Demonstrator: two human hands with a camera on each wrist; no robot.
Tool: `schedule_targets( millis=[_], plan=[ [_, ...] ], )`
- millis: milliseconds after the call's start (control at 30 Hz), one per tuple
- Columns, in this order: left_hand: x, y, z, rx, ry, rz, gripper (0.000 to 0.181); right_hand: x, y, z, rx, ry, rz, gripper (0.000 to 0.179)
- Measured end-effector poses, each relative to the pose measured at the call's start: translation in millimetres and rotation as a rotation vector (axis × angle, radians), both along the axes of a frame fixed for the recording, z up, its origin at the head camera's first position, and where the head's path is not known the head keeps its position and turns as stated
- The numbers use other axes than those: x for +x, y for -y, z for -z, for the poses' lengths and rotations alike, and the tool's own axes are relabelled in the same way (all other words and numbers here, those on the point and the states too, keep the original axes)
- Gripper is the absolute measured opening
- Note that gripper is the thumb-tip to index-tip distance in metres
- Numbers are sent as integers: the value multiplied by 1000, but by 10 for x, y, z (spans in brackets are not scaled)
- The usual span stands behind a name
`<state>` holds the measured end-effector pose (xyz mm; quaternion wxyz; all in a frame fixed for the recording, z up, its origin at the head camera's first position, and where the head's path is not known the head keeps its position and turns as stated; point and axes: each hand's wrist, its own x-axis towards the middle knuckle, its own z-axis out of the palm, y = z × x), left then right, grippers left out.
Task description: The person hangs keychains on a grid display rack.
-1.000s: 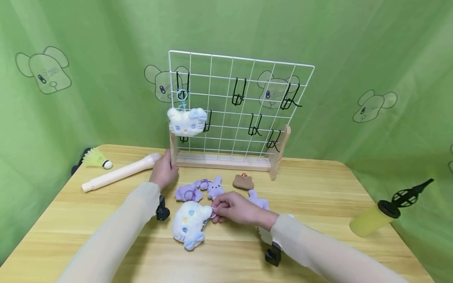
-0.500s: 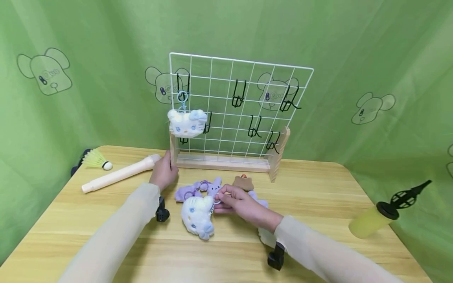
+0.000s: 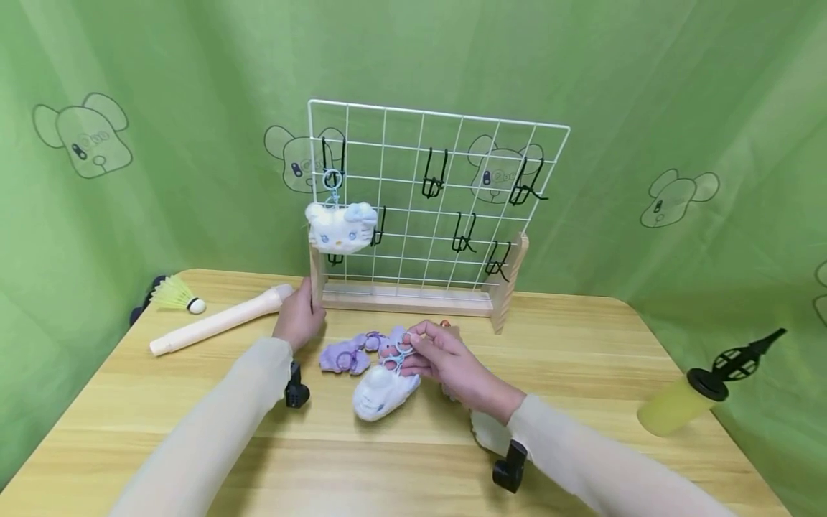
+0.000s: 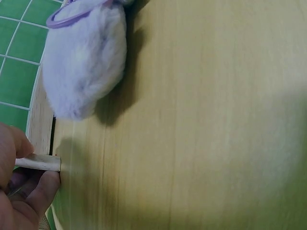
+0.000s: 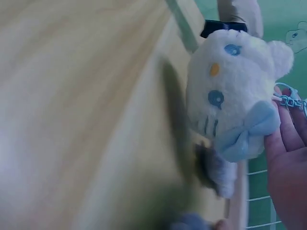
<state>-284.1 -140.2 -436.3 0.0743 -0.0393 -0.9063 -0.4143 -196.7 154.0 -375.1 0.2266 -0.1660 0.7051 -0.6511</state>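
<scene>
My right hand point(image 3: 446, 362) pinches the light-blue ring point(image 3: 405, 343) of a plush keychain, and a white cat-head plush point(image 3: 381, 393) hangs from it over the table. In the right wrist view the plush point(image 5: 235, 86) shows blue eyes, a yellow nose and a blue bow, with its chain point(image 5: 289, 100) at my fingers. My left hand point(image 3: 299, 316) grips the left wooden foot point(image 4: 41, 162) of the wire grid rack point(image 3: 413, 301), thumb on one side and fingers on the other. A similar cat-head plush point(image 3: 341, 228) hangs from the rack's upper left hook.
Purple plush keychains point(image 3: 345, 355) lie before the rack, with a brown plush point(image 3: 455, 332) partly behind my right hand. Several black hooks point(image 3: 434, 176) are on the grid. A pale tube point(image 3: 220, 321) and a shuttlecock point(image 3: 177, 294) lie left; a yellow bottle point(image 3: 675, 409) is at right.
My right hand has lifted the white plush keychain by its ring and moved it right and toward the rack. The plush has turned and hangs below the hand. My left hand stays on the rack's foot.
</scene>
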Motion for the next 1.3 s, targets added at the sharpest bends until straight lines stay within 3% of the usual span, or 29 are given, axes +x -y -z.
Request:
schedule_targets(
  millis=[233, 467, 667, 933, 1300],
  plan=[
    [-5, -3, 8, 3, 1, 3, 55, -107, -57, -351, 27, -165, 127, 24],
    [-18, -7, 7, 2, -5, -1, 55, -286, -55, -838, 185, -531, 229, 24],
    [-30, -13, -20, -8, -11, -12, 53, -512, -29, -1162, 198, -706, 294, 22],
    [-39, -29, -24, -4, -10, -10, 53, -749, 69, -1410, 101, -766, 361, 24],
    [1, -7, -25, -10, -8, -5, 55, -998, 206, -1469, 177, -695, 440, 25]
  ],
)
